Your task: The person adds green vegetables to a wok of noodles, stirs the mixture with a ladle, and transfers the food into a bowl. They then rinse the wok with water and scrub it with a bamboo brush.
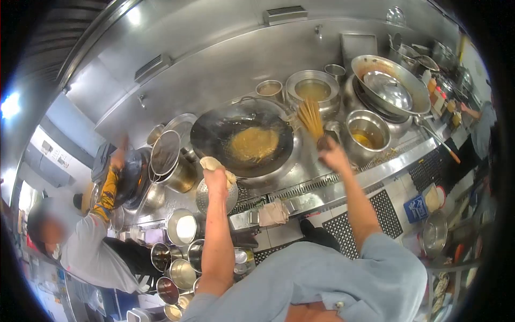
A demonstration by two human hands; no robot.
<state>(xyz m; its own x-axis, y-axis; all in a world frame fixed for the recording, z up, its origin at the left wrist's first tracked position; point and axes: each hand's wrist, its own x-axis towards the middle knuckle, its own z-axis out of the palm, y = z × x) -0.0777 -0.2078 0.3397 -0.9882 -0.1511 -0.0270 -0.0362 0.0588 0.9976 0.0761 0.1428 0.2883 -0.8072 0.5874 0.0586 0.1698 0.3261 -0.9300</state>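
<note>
A large dark wok [206,131] sits on the range in front of me, with brownish, cloudy liquid [255,144] pooled in its bottom. My left hand [216,180] is closed around a folded pale cloth [210,162] at the wok's near-left rim. Whether the fingers also grip the wok through the cloth is hidden. To the right of the wok, my right hand [336,155] is wrapped round the dark-bound end of a bamboo wok brush [311,117]. The brush's splayed bristles point up and away from me, outside the wok. A perforated skimmer [204,198] lies beneath my left wrist.
Right of the brush stands a steel pot of yellowish liquid [370,140]; behind it is a wide basin [365,67]. Several seasoning containers [182,273] crowd my left arm. A co-worker [102,241] reaches toward another wok at left. A towel [273,213] hangs over the front edge.
</note>
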